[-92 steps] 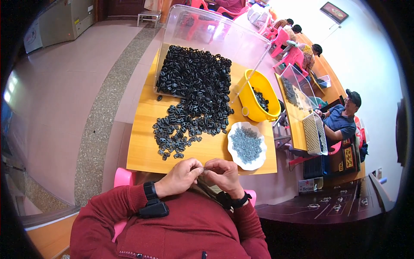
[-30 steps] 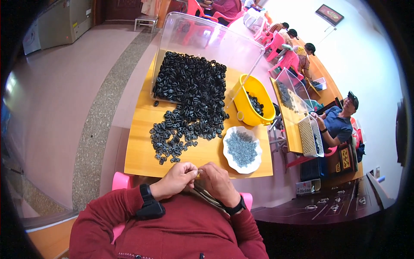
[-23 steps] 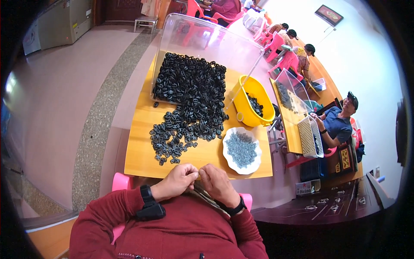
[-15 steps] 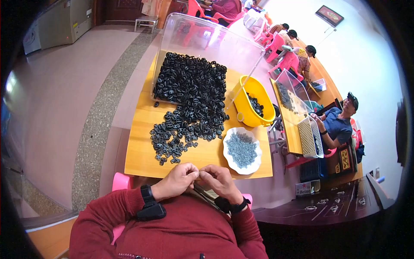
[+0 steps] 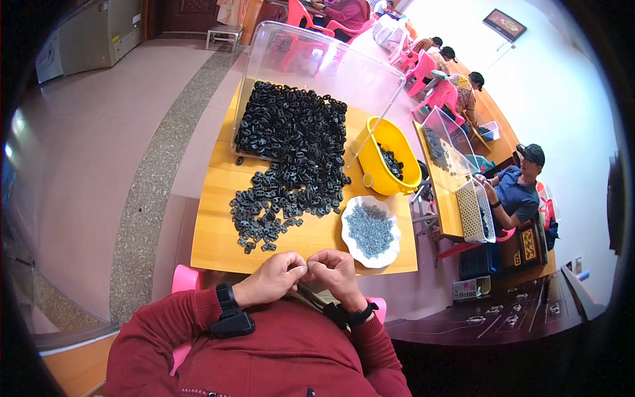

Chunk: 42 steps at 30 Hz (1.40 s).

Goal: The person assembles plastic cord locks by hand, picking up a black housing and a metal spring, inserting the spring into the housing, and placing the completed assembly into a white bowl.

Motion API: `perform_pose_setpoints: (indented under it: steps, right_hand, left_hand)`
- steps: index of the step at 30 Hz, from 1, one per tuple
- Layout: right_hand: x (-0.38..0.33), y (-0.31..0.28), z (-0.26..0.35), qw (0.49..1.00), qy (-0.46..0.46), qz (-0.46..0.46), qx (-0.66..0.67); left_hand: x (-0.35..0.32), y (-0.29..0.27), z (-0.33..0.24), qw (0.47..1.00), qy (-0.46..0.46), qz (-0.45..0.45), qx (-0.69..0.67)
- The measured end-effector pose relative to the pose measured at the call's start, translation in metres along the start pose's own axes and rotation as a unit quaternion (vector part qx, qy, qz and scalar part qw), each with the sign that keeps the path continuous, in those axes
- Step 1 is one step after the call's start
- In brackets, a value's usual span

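At the near edge of the wooden table [image 5: 317,255], my left hand [image 5: 272,276] and my right hand [image 5: 334,272] meet fingertip to fingertip, each closed in a pinch. Whatever lies between the fingertips is too small or hidden to make out. Beyond them spreads a heap of small black plastic pieces with holes [image 5: 291,145], its loose front part nearest my left hand. Ahead of my right hand stands a white scalloped dish [image 5: 348,248] filled with tiny clear-grey pieces [image 5: 370,230].
The heap spills out of a clear plastic bin [image 5: 317,49] lying on its side. A yellow tub [image 5: 375,177] holding more black pieces stands at the table's right. Farther right, a co-worker [image 5: 518,192] sits at another table with a white perforated basket [image 5: 475,215]. Pink chairs [image 5: 442,98] stand behind.
My right hand has shifted slightly left and up, still pinching beside my left hand. The co-worker on the right has lowered and turned their head. The heap and dish look the same.
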State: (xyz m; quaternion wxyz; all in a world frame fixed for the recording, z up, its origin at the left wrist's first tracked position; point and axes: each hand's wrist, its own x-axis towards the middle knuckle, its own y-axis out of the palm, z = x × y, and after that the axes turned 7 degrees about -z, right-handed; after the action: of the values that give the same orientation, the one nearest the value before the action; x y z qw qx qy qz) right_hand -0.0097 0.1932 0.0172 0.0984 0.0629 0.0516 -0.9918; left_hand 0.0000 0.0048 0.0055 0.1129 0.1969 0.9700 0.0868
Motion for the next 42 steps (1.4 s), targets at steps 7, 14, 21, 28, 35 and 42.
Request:
perform_pose_setpoints:
  steps: [7, 14, 21, 28, 35, 42]
  right_hand:
    - [0.000, 0.002, 0.009, 0.992, 0.044, -0.085, 0.078]
    - [0.003, -0.045, 0.019, 0.950, -0.108, -0.252, -0.147]
    - [0.006, -0.075, 0.019, 0.884, -0.242, -0.310, -0.251]
    - [-0.005, -0.010, 0.025, 0.999, -0.033, 0.008, -0.036]
    - [-0.001, -0.001, 0.006, 0.998, -0.069, 0.010, 0.002]
    - [0.003, 0.002, -0.003, 0.998, -0.054, 0.006, 0.039]
  left_hand:
    - [0.001, -0.002, 0.000, 1.000, -0.003, 0.021, 0.011]
    - [0.001, -0.004, 0.001, 0.999, -0.006, 0.007, -0.036]
    - [0.005, -0.002, 0.005, 0.994, -0.049, -0.006, -0.101]
    - [0.006, -0.001, 0.007, 0.984, -0.040, -0.011, -0.173]
    - [0.003, 0.001, 0.000, 0.973, -0.049, -0.003, -0.225]
    - [0.004, -0.005, 0.002, 0.961, -0.062, 0.019, -0.269]
